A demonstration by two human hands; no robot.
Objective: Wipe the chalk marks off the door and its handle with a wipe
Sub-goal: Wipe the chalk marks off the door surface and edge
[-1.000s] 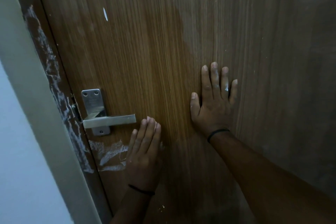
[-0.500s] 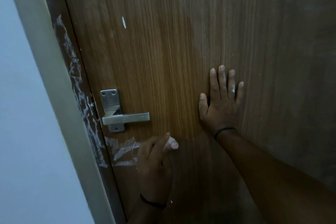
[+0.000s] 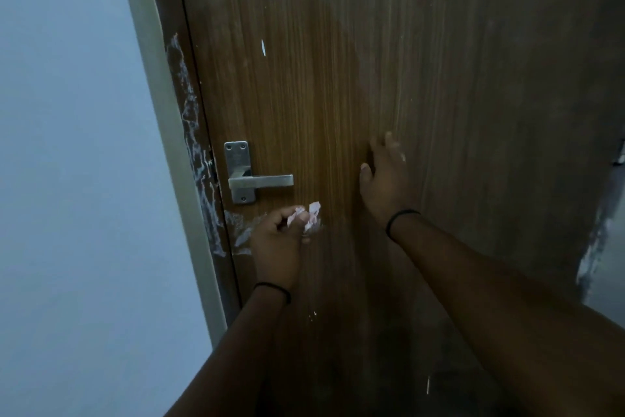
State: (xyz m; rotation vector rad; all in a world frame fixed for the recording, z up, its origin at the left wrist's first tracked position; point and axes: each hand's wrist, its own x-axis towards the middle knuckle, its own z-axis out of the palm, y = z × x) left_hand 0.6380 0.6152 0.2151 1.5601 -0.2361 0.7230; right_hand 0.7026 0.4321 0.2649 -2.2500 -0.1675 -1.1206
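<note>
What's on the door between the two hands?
Nothing: in the head view, only bare wooden door shows between the left hand, clutching the wipe, and the right hand.

A pale wall (image 3: 67, 146) meets a light door frame (image 3: 159, 112) at left.

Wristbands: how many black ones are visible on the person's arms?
2: one wristband on the left wrist below the handle, one wristband on the right wrist at mid-door. None seems hidden.

Nothing legible anywhere — the wooden door (image 3: 372, 95) and the metal handle (image 3: 260, 181) carry no readable text, label, brand or number.
</note>
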